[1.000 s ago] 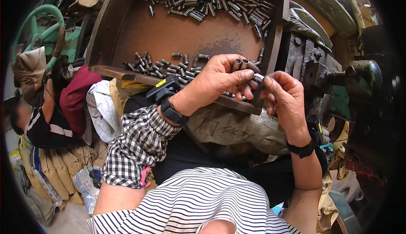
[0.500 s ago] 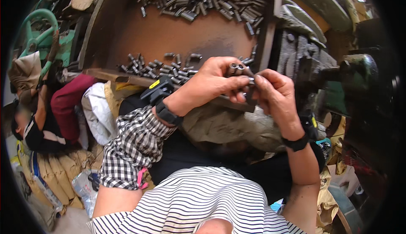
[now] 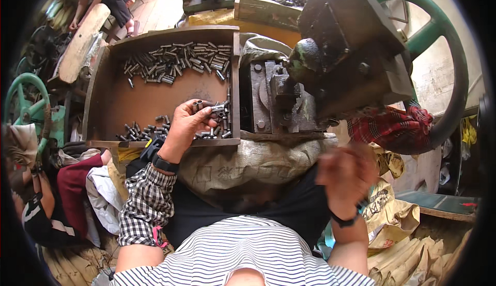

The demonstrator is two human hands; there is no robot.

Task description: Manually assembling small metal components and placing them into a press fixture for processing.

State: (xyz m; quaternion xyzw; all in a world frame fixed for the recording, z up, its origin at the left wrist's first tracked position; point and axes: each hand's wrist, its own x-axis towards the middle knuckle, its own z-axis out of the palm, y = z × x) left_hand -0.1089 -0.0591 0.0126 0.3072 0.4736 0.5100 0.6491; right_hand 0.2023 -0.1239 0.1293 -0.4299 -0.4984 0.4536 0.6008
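Note:
My left hand is closed around a few short metal tubes, over the near right corner of a wooden tray. The open round ends of some tubes show between its fingers. More of these tubes lie in a loose pile along the tray's far side, and others in a near pile beside my left wrist. Apart from it, my right hand is raised over my right thigh, right of a sack. Motion smears its fingers, so whether it holds anything cannot be made out.
Right of the tray stands a dark, greasy press with a big green handwheel. A red checked cloth hangs below it. A grey-green sack lies before the tray. Another person's dark trouser leg shows far left.
My right hand has left my left hand and swung away to the right. The left hand still grips tubes over the tray. My view has tilted up, bringing the press and handwheel in.

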